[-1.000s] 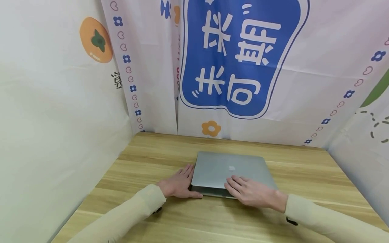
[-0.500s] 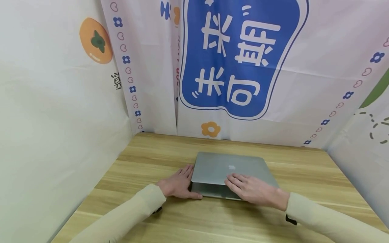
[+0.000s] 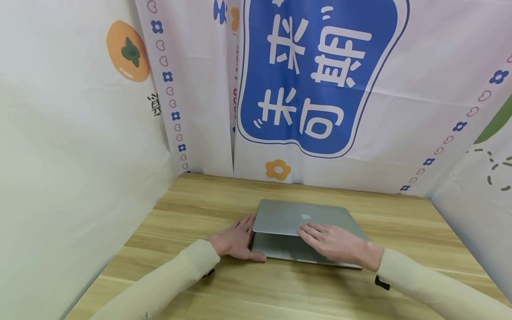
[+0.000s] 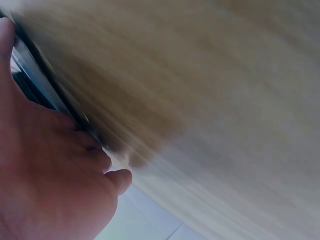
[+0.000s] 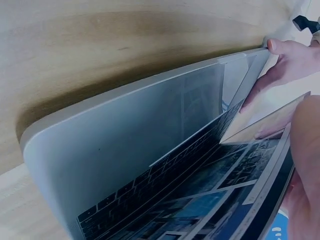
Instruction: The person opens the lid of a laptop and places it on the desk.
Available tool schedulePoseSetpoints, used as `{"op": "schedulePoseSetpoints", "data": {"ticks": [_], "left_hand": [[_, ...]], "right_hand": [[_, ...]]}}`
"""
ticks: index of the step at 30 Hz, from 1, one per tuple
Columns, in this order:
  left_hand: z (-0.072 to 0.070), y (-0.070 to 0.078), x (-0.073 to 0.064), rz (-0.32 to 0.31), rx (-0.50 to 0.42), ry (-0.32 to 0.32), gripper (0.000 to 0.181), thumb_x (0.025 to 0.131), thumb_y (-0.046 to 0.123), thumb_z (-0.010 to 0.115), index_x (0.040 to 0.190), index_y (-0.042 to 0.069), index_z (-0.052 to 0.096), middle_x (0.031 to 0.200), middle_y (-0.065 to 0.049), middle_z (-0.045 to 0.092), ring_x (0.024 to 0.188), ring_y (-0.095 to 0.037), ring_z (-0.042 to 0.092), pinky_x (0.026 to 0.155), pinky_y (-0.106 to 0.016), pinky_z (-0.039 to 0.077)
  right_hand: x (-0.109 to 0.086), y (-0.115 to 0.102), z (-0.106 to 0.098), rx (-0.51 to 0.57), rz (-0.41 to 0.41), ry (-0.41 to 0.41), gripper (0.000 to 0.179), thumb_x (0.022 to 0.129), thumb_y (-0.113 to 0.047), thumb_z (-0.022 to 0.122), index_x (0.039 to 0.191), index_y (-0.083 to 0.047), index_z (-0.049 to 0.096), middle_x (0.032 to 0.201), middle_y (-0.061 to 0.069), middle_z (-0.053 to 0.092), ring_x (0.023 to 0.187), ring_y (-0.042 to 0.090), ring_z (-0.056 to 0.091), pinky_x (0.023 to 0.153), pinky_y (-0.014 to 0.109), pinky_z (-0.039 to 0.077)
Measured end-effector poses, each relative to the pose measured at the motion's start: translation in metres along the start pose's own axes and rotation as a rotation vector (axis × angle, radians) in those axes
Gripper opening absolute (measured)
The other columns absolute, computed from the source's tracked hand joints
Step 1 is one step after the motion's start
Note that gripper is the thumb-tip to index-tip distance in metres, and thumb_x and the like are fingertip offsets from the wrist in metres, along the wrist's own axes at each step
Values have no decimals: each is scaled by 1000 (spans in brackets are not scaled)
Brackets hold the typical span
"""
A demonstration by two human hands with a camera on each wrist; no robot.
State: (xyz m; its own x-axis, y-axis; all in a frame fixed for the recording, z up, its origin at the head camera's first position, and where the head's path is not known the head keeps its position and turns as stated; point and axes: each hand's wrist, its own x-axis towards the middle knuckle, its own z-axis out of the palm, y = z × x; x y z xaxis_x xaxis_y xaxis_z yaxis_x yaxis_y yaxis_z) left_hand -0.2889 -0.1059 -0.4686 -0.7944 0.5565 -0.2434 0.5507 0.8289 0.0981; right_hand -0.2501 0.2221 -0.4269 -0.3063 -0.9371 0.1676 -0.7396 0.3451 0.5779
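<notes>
A silver laptop (image 3: 276, 217) lies on the wooden table, its lid raised partway with a gap at the front. My left hand (image 3: 237, 242) rests at its left side, fingers stretched along the edge and thumb at the front corner. My right hand (image 3: 336, 243) holds the front edge of the lid, fingers on top; the thumb is hidden from the head view. From the right wrist, the black keyboard (image 5: 145, 185) and the lit screen (image 5: 205, 205) show inside the gap, and the lid's edge sits between the right thumb and fingers. The left wrist view shows the left hand (image 4: 55, 165) against the laptop's side.
Bare wood of the table (image 3: 216, 195) surrounds the laptop. A white cloth with a blue printed sign (image 3: 276, 66) hangs behind, and white walls (image 3: 80, 155) close in the left and right sides.
The lid's front edge has risen, and the gap above the base has widened. My right hand has moved up slightly with it. The left hand stays in place.
</notes>
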Motion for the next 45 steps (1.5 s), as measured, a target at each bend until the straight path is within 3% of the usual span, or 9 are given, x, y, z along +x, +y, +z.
{"op": "schedulePoseSetpoints", "data": {"ticks": [2, 6, 14, 20, 32, 45], "left_hand": [[1, -1, 0, 3, 7, -2, 126, 75, 90, 41, 157, 1, 8, 166, -17, 3, 154, -29, 4, 125, -47, 17], [1, -3, 2, 4, 19, -9, 125, 75, 90, 43, 156, 1, 10, 166, -16, 2, 154, -29, 3, 125, -48, 16], [1, -6, 2, 7, 44, -32, 121, 74, 93, 38, 153, 2, 27, 166, -15, -1, 154, -28, 0, 125, -48, 14], [1, -6, 0, 10, 39, -29, 120, 74, 93, 38, 153, 4, 30, 166, -16, 0, 155, -28, 1, 125, -47, 16], [-1, -4, -2, 0, 19, -38, 119, 76, 90, 40, 156, 4, 21, 166, -15, 1, 155, -27, 0, 125, -48, 15], [0, -5, 1, 11, 36, -31, 121, 76, 90, 39, 157, 4, 13, 166, -14, 2, 155, -28, 1, 125, -48, 16]], "right_hand": [[0, 1, 0, 9, 2, 6, 42, 103, -2, 28, 137, -2, 52, 132, 14, 63, 116, 25, 65, 91, 35, 57], [1, 2, 0, 3, 2, 29, 62, 104, -4, 0, 136, -1, 53, 131, 15, 64, 116, 26, 65, 91, 34, 57], [2, 5, -3, 16, 15, 41, 66, 102, -4, -4, 137, -1, 52, 132, 15, 63, 116, 25, 65, 91, 34, 57], [4, 8, -6, 47, 27, 53, 68, 102, -7, -6, 136, -1, 52, 131, 15, 63, 116, 25, 65, 89, 34, 58], [8, 15, -7, 75, 29, 120, 63, 104, -9, -1, 133, 1, 54, 126, 16, 66, 110, 26, 68, 82, 33, 60], [11, 24, -16, 124, 40, 69, 64, 103, -11, -1, 137, 1, 52, 129, 17, 64, 112, 25, 67, 83, 34, 60]]}}
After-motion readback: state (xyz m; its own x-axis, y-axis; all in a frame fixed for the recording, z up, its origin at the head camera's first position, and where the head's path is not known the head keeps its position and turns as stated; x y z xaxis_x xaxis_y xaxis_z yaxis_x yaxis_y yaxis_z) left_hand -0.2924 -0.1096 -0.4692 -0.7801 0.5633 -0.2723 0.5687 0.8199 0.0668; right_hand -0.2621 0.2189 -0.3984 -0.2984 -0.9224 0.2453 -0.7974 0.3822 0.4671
